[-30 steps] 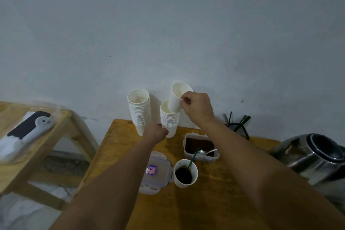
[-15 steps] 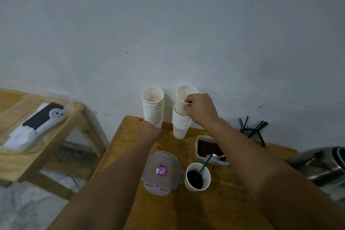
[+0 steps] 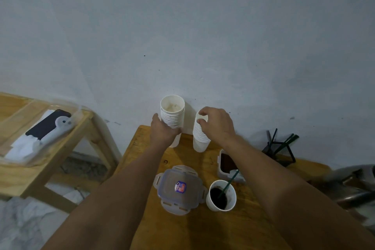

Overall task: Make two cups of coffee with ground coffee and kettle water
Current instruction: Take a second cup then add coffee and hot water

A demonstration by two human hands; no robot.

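Observation:
Two stacks of white paper cups stand against the wall at the table's far edge. My left hand (image 3: 163, 134) wraps around the lower part of the left cup stack (image 3: 172, 114). My right hand (image 3: 217, 126) sits over the right cup stack (image 3: 199, 141), its fingertips pinching the rim of the top cup, which is seated in the stack. A paper cup of dark coffee (image 3: 221, 197) with a green stirrer stands near the front. Behind it an open container of ground coffee (image 3: 227, 163) is partly hidden by my right forearm. The steel kettle (image 3: 353, 183) is blurred at the right edge.
The container's clear lid (image 3: 179, 189) lies flat left of the coffee cup. A black holder with green stirrers (image 3: 281, 148) stands at the back right. A lower wooden side table (image 3: 60, 148) with a phone and a white item is to the left, across a gap.
My right hand has lowered the single cup it held aloft back onto the right stack. My left hand has shifted from the right stack's base to the left stack.

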